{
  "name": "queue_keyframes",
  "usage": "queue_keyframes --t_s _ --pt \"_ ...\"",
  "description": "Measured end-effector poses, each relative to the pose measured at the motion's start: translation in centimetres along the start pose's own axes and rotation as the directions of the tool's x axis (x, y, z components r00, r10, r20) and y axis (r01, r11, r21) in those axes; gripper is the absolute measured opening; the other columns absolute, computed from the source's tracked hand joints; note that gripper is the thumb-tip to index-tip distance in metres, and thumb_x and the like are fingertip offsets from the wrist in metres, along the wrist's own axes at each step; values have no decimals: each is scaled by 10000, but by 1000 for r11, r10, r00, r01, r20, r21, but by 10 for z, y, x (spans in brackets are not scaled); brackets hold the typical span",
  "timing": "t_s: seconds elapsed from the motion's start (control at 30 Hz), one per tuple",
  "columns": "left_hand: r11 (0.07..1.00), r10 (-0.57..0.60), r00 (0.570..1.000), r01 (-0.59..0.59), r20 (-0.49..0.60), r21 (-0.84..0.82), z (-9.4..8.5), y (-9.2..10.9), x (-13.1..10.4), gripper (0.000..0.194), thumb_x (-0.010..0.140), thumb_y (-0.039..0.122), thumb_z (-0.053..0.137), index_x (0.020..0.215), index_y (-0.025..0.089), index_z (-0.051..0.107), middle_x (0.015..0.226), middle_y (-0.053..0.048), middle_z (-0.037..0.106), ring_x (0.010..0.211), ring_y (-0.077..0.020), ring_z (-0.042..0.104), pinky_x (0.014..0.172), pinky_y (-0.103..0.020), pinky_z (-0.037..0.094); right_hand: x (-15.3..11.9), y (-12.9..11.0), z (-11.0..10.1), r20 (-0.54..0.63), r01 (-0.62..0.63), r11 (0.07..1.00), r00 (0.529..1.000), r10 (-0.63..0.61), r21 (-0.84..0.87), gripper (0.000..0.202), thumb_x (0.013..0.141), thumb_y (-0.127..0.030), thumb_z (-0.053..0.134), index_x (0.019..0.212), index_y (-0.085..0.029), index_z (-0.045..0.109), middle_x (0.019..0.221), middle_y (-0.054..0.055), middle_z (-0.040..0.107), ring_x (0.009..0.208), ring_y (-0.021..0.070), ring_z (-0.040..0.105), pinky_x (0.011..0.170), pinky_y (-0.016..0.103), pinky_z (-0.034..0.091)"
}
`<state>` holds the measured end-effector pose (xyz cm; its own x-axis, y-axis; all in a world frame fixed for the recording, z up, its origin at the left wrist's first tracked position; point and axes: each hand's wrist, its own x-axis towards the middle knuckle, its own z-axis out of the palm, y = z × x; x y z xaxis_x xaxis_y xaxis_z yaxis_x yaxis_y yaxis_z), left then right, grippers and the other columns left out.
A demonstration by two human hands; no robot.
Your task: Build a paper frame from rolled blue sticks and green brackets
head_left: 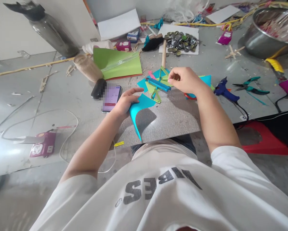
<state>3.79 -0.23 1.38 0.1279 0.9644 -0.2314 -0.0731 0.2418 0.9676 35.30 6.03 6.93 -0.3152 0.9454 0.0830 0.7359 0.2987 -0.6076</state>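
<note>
My left hand (128, 102) holds a curved blue sheet (141, 107) by its left edge; the sheet bends down near the table's front edge. My right hand (182, 78) has its thumb and fingertips pinched together beside the right end of a blue and green craft piece (158, 84). What those fingertips grip, if anything, is too small to make out. Under and around the craft piece lie blue and green paper scraps. Another blue sheet (206, 81) lies partly behind my right wrist, with a red handle (190, 96) beside it.
Left of my left hand is a phone (112, 98). Green sheets (121, 64) and bottle caps (182, 41) lie farther back. On the right are a blue glue gun (225, 91), pliers (251, 87) and a metal bowl (266, 40). A grey bottle (54, 33) stands back left.
</note>
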Motion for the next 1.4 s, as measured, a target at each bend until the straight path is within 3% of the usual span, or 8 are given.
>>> queue_keyframes --t_s 0.13,0.27,0.4,0.77,0.93,1.07,1.23,1.4 --pt "996 83 996 -83 13 -34 2 11 -13 687 631 281 879 1311 222 807 833 11 740 703 -219 693 696 -325 581 -7 -9 12 124 74 965 986 -109 253 137 1083 -328 927 1128 -260 818 1028 51 826 996 260 762 990 418 634" --pt "990 113 994 -112 11 -81 6 12 -19 636 631 275 962 1249 239 817 797 38 759 655 -187 684 662 -294 554 -16 -16 30 205 174 863 931 -301 474 439 999 -368 1031 1363 -296 795 1042 17 837 949 234 788 923 387 653" --pt "992 81 995 -75 57 -106 8 8 -19 506 616 297 1014 1084 196 853 830 -8 833 749 -217 788 726 -315 648 -22 -21 39 177 257 780 889 -422 571 324 1031 -398 978 1297 -284 833 1026 8 823 910 201 785 901 361 664" --pt "994 94 994 -91 56 -53 8 8 -23 347 702 350 1019 954 209 828 862 -52 860 834 -265 842 783 -358 715 -19 -23 46 133 271 737 889 -439 619 300 1029 -503 1031 1006 -251 870 967 38 854 862 202 780 874 370 702" --pt "978 206 978 -206 21 34 5 2 -18 343 718 393 993 961 225 819 863 -27 855 819 -255 827 740 -351 713 -13 -18 56 163 126 650 916 -366 749 537 981 -656 1113 1179 -237 841 895 3 820 766 180 797 741 314 703" --pt "934 319 948 -312 -13 175 -1 0 -15 284 822 396 973 918 228 764 848 -28 817 739 -198 737 638 -287 620 -6 -16 53 281 -23 677 920 -274 735 598 978 -742 1094 949 -203 837 860 43 838 675 134 716 631 260 632" --pt "900 365 931 -353 4 256 -2 2 -17 261 853 415 929 904 223 760 834 -35 777 709 -170 663 585 -257 534 -6 -18 52 315 -43 691 909 -273 721 575 985 -631 1127 810 -172 827 802 43 824 591 80 589 548 235 493" --pt "888 364 931 -345 -6 304 -1 3 -18 257 865 421 917 905 232 748 854 -40 816 786 -219 764 651 -298 639 -7 -19 54 304 -17 748 920 -249 664 435 1082 -424 1058 823 -151 840 771 36 806 566 65 519 539 250 402"
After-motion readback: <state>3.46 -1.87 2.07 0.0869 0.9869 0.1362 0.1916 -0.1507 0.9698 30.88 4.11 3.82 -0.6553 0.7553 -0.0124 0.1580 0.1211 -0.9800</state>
